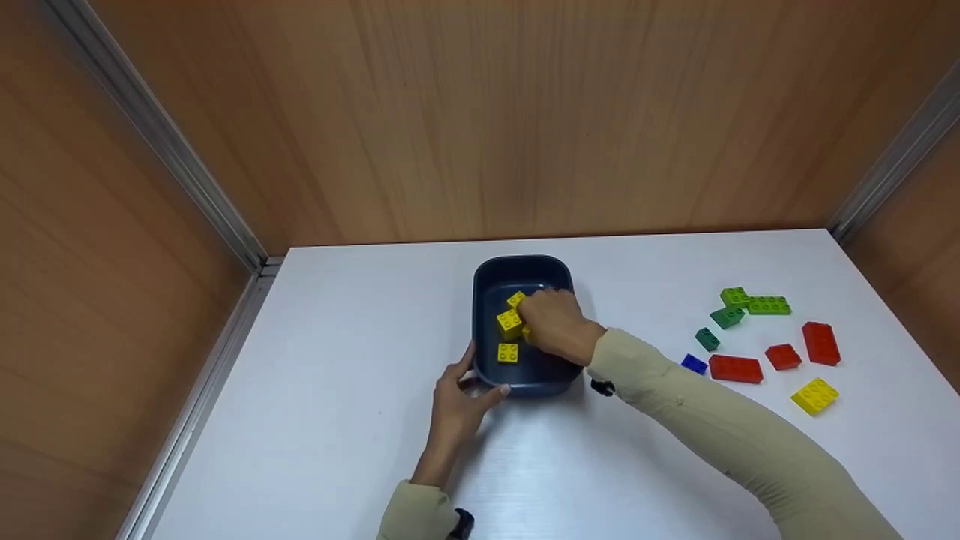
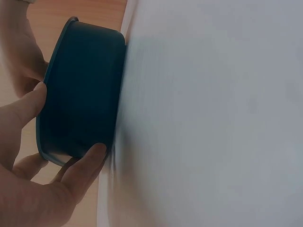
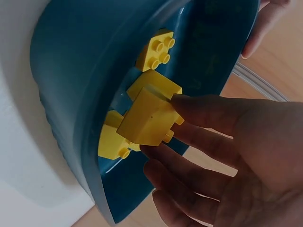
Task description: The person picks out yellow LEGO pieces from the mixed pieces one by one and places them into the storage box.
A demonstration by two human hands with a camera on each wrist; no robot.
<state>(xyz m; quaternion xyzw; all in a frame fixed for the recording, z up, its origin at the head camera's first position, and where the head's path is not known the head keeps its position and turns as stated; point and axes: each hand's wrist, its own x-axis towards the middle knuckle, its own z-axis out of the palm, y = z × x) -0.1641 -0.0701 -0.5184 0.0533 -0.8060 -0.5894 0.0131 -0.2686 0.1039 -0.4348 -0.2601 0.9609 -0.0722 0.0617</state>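
A dark blue tray stands on the white table. My left hand holds its near left corner, thumb on the near wall and fingers along the left side. Inside the tray, my right hand pinches a yellow toy brick between thumb and fingertips, as the right wrist view shows; in the head view the hand mostly hides it. Other yellow bricks lie in the tray: one near the front, a bigger one in the middle and one farther back.
To the right of the tray lie loose bricks: several green ones, a blue one, red ones and a yellow one. A wooden panel rises behind the table, with more panels at both sides.
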